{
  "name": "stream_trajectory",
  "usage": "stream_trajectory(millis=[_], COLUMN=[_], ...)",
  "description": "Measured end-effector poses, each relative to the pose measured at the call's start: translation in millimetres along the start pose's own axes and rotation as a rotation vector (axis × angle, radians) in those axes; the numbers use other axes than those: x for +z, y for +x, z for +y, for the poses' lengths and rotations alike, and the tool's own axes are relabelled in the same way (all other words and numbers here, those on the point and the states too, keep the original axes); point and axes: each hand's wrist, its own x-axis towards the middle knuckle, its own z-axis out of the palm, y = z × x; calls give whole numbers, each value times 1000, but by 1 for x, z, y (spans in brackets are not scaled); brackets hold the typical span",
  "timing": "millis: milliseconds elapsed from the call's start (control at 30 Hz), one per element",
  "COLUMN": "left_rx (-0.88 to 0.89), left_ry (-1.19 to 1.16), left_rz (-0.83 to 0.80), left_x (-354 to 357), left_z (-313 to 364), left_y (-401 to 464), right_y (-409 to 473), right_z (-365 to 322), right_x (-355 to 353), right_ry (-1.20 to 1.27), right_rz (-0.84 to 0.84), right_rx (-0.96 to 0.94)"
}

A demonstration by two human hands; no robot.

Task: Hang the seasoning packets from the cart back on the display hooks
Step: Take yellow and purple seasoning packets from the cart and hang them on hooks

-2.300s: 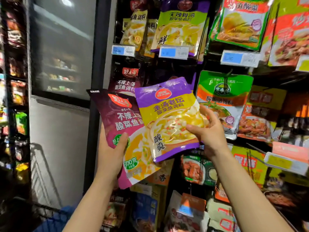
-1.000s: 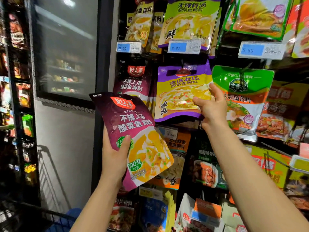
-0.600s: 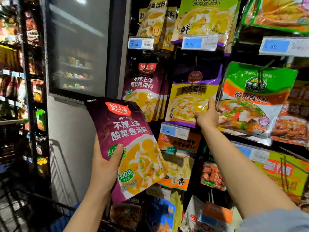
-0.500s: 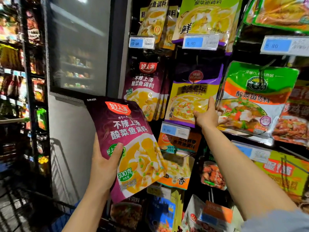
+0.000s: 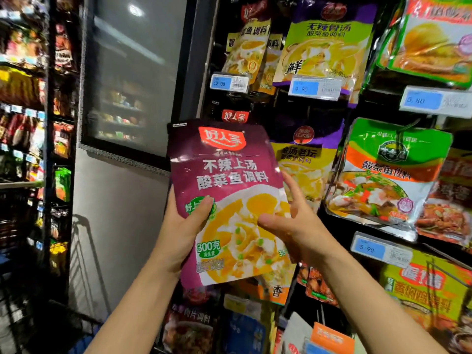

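Since a moment ago our right hand (image 5: 293,226) has left the purple-and-yellow packet (image 5: 306,162), which now hangs on the display in the middle of the frame, and has come back to the dark purple packet (image 5: 227,200). Our left hand (image 5: 184,226) still holds that packet by its lower left edge, thumb across the front. The right hand now takes the lower right edge, thumb on the front and fingers spread behind it, so both hands hold the one packet. It stands nearly upright at centre frame, its top tipped slightly to the left, in front of a hanging packet of the same brand (image 5: 233,116) whose red logo shows just above it.

The green packet (image 5: 383,175) hangs just right of the purple-and-yellow one, their edges close. Price tags (image 5: 229,83) jut out above. To the left, the grey wall (image 5: 115,226) leaves open room beside the held packet. The cart (image 5: 38,315) sits dim at lower left.
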Motion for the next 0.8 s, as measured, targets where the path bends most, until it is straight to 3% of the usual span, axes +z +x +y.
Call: stream_trajectory(millis=[200,433,633,800], left_rx=[-114,-253,-285,-300], left_ry=[55,293,312,294], left_rz=[-13,-110,-126,-117], left_x=[-20,-41,-45,-50], left_z=[11,1,-7,-17], left_y=[53,85,112,127], right_y=[39,110,144,157], right_z=[3,-9,-7,-17], right_x=[16,27,38,40], right_ry=[74,-169,-485,-587], right_rz=[240,444,511,518], right_rx=[-61,-112,-149,-131])
